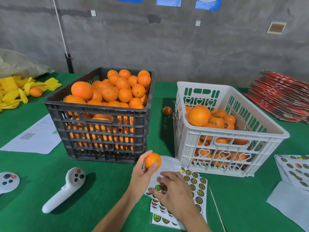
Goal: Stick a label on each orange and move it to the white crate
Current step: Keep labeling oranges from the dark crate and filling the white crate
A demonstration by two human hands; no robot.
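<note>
Right hand [173, 190] is down on the label sheet [199, 190], fingertips curled onto a label [158, 187]; can't tell if it's actually peeling one yet. Just left of it and a bit further out, the left hand [142, 173] grips an orange [152, 160] with no label showing. White crate [234, 141], beyond and right of that hand, is maybe a third full of labelled fruit, while the black crate [100, 128] beyond the left hand is heaped, so I'd say loads left to do.

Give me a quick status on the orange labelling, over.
Left hand holds one orange. Right hand on the sticker sheet, fingers at a label. White crate partly filled. Nothing in the way.
</note>
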